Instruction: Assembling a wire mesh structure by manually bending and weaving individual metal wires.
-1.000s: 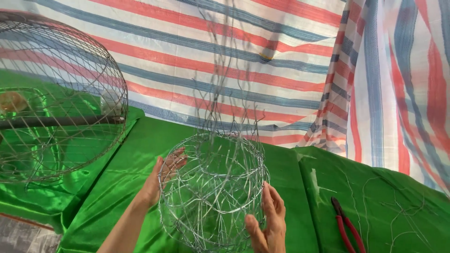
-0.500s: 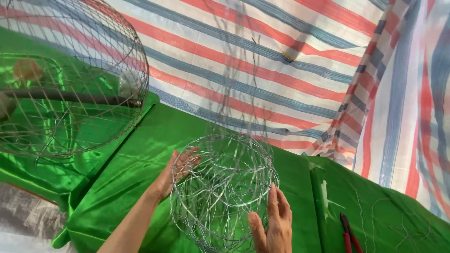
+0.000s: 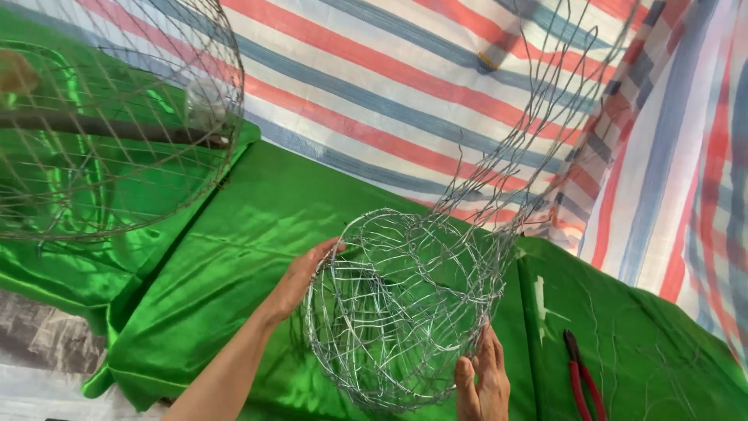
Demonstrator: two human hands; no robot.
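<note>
Both hands are gripping a round wire basket (image 3: 405, 312) over the green cloth (image 3: 234, 257): the left hand (image 3: 300, 277) is grasping its rim at nine o'clock, the right hand (image 3: 483, 382), fingers up, clasping at five o'clock.

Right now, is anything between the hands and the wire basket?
Nothing visible. The left hand touches the wire basket on its rim, and the right hand holds its lower edge. The pliers lie apart on the green cloth.

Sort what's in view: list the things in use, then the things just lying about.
In use: wire basket, left hand, right hand.
Lying about: red pliers, big wire cage, green cloth.
</note>
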